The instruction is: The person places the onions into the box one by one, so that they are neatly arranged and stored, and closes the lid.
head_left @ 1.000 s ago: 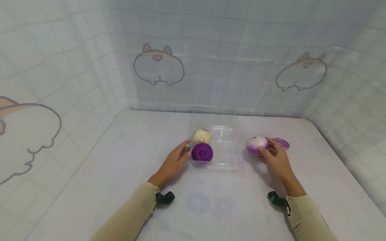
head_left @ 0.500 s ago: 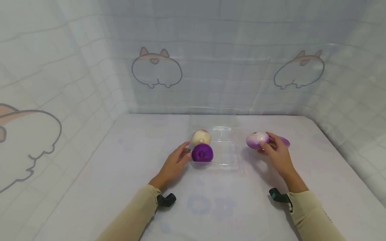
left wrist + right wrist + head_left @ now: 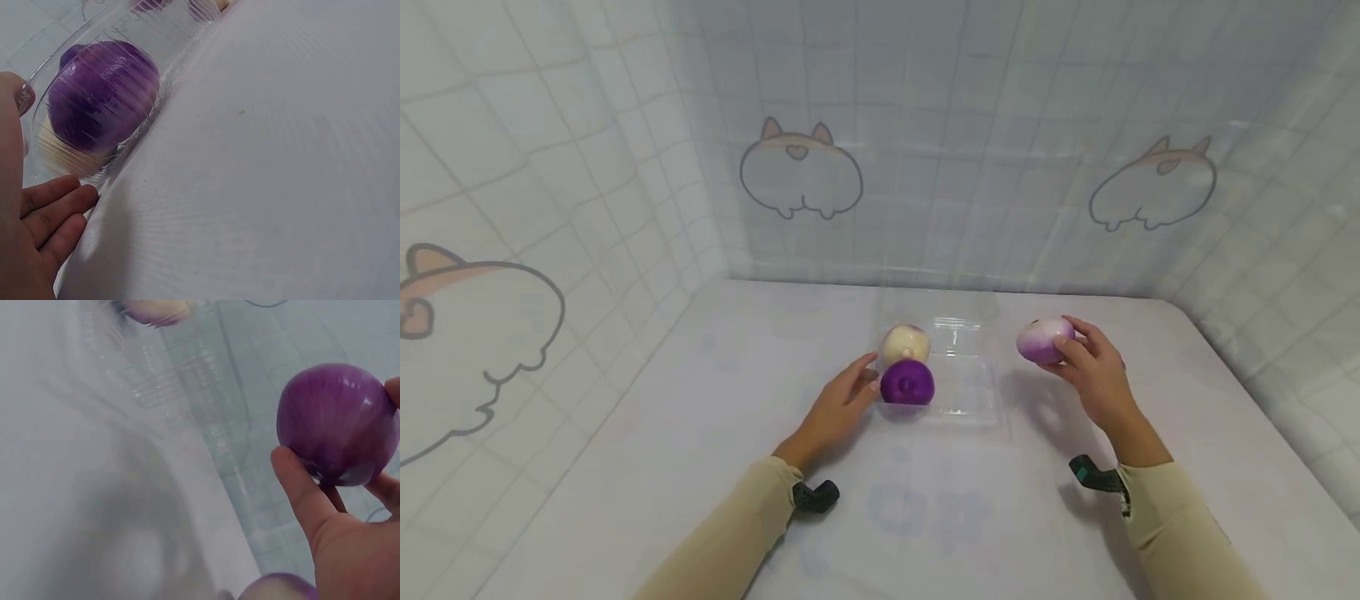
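My right hand (image 3: 1097, 371) holds a purple-and-white onion (image 3: 1041, 342) above the table, right of a clear plastic box (image 3: 962, 387). Thumb and fingers pinch the onion's side; the right wrist view shows its glossy purple face (image 3: 337, 425). Inside the box's left half sit a pale onion (image 3: 904, 343) and, in front of it, a deep purple onion (image 3: 907, 383). At the box's left side is my left hand (image 3: 835, 412), its fingers fairly straight against or close to the wall. The left wrist view has the thumb at the clear rim (image 3: 47, 81).
Another onion (image 3: 278, 589) lies on the table, almost wholly hidden behind my right hand in the head view. The box's clear lid (image 3: 936, 307) stands open at the back. Sheeting with a grid and cartoon animals (image 3: 801, 171) walls the white table (image 3: 760, 333).
My right hand has lifted the purple-and-white onion higher off the table, covering more of the onion behind. My left hand and the box have stayed in place.
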`<state>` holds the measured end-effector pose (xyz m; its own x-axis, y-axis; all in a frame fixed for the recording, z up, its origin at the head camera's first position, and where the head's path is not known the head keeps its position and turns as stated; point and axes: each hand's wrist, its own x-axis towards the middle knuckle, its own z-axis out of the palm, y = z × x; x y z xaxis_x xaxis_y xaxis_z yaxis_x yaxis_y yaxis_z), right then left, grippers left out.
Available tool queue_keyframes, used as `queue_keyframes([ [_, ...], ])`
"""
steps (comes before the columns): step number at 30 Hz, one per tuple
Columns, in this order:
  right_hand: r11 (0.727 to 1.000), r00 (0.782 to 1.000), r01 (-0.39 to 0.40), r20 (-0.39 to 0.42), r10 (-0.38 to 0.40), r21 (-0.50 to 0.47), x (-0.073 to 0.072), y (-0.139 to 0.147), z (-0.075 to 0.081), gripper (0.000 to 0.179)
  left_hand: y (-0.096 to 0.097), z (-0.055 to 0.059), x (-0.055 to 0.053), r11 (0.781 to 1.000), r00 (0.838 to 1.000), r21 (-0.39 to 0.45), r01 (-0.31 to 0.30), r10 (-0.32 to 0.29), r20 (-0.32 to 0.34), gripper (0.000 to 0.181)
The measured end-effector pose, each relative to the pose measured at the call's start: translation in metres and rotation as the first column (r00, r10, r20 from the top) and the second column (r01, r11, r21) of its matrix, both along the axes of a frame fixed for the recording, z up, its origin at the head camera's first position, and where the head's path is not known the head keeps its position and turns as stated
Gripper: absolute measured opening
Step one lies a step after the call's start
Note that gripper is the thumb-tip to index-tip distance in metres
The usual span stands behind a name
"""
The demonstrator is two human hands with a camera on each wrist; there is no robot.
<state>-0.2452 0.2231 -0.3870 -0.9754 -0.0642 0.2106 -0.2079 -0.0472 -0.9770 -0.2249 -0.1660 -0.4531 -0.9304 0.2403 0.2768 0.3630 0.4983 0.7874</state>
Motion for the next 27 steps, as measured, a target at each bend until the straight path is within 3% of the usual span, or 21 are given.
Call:
queue_keyframes([
  [13, 0.994, 1.000, -0.014, 0.022, 0.016, -0.109, -0.006, -0.011, 0.009, 0.065, 0.004, -0.004, -0.003, 0.999, 1.000, 0.026, 0.024, -0.024, 0.010, 0.053],
  [22, 1.000, 0.997, -0.022, 0.079, 0.023, -0.019, -0.009, -0.018, 0.014, 0.069, 0.002, 0.000, -0.001, 0.999, 1.000, 0.030, 0.020, -0.020, 0.012, 0.052],
  [27, 0.999, 0.993, -0.027, 0.112, 0.029, -0.024, -0.013, -0.023, 0.019, 0.069, 0.000, 0.001, -0.001, 0.999, 1.000, 0.028, 0.017, -0.017, 0.008, 0.052],
])
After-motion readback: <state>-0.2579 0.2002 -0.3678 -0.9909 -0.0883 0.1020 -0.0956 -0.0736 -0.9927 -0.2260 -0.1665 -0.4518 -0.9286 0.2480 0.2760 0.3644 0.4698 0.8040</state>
